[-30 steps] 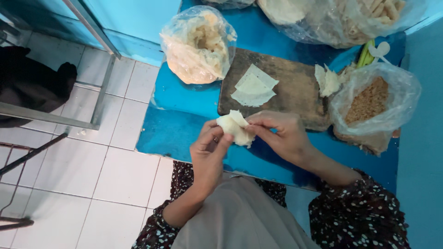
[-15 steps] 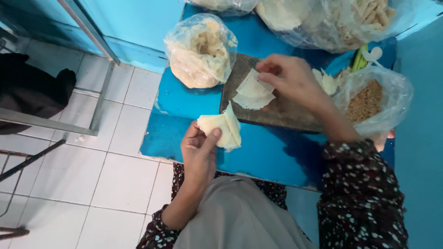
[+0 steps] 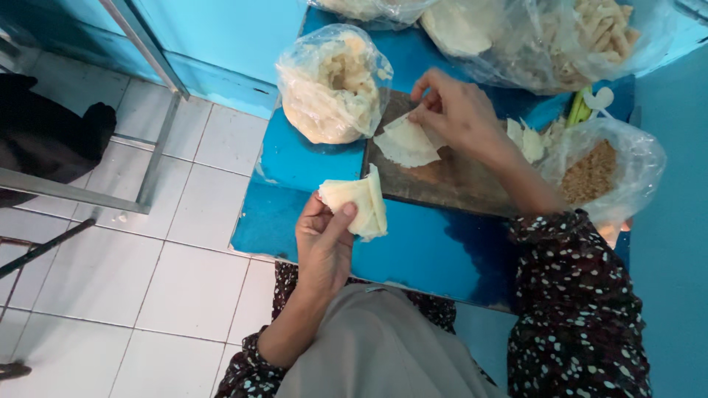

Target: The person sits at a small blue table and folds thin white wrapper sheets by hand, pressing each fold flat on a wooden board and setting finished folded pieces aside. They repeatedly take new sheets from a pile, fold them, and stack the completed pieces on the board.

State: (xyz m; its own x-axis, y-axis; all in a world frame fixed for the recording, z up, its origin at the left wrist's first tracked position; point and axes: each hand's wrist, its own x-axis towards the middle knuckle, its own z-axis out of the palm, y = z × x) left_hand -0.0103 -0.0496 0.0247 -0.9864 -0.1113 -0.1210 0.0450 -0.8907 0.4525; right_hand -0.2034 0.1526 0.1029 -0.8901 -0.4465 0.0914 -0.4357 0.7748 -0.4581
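Observation:
My left hand (image 3: 324,239) holds a folded pale dough parcel (image 3: 359,203) over the near edge of the blue table (image 3: 302,166). Over the dark wooden board (image 3: 457,173), my right hand (image 3: 461,110) pinches the top corner of a thin pale wrapper sheet (image 3: 405,144), part of a small stack lying on the board. Its fingers are closed on the sheet's edge.
A clear bag of pale filling (image 3: 333,85) stands left of the board. A bag of brown crumbs (image 3: 601,173) sits at the right, small wrapper pieces (image 3: 532,140) beside it. Bigger bags of pale pieces (image 3: 560,37) lie at the back. White floor tiles (image 3: 147,243) and a metal frame (image 3: 158,147) are at left.
My right hand left the parcel and reached up to the board, taking hold of a wrapper sheet. My left hand now holds the folded parcel alone.

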